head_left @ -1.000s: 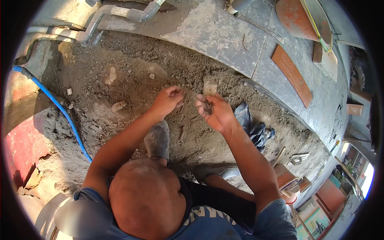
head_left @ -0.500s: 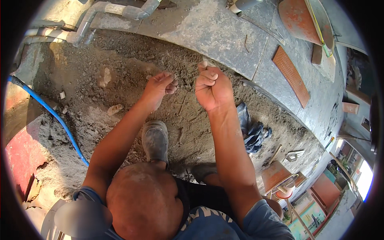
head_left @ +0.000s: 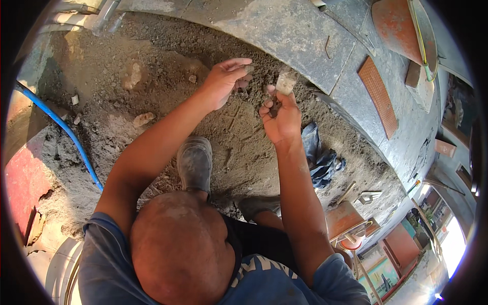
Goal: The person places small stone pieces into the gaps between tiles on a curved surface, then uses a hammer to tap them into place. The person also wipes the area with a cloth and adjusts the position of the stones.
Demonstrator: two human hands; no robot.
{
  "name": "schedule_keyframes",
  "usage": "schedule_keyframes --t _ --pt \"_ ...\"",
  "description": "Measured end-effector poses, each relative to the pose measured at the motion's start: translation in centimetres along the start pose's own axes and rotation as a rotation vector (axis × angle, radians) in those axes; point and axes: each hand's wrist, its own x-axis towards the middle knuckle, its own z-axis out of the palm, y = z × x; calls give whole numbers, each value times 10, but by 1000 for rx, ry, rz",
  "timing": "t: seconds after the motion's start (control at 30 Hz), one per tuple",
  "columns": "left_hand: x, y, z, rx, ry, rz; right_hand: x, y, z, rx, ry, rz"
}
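My right hand (head_left: 282, 118) is closed on a pale, flat, roughly square chunk (head_left: 286, 83), which stands up beyond the fingertips; whether it is stone, tile or mortar I cannot tell. Dark soil shows between its curled fingers. To its left, my left hand (head_left: 227, 83) is held with thumb and fingers pinched together over the dirt. Something small and greyish seems to be at its fingertips, too unclear to name. Both hands are above a trench of loose grey-brown soil (head_left: 236, 122), close to the edge of a grey concrete slab (head_left: 264, 28).
A grey boot (head_left: 194, 165) stands below my hands. Crumpled dark plastic (head_left: 321, 160) lies right of my right forearm. A blue hose (head_left: 66, 129) and pale pipes (head_left: 76, 19) are at left. On the slab rest a brown perforated strip (head_left: 377, 96) and an orange-red curved container (head_left: 399, 30).
My left hand has moved up and right, nearer the right. My right hand has turned and shifted slightly right and down, showing the pale chunk plainly. The whole view has shifted slightly.
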Motion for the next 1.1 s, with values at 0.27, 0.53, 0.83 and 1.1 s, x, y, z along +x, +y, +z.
schedule_keyframes --t 0.27,0.53,0.83,1.1 --pt "27 4 7 -36 29 140 25 29 7 601 -401 119" --pt "11 25 -67 -24 420 346 18 68 66 124 -447 -48" --pt "-7 39 -87 5 439 390 22 56 60 572 -42 -92" --pt "-4 41 -91 -30 529 384 8 89 90 58 -472 -82"
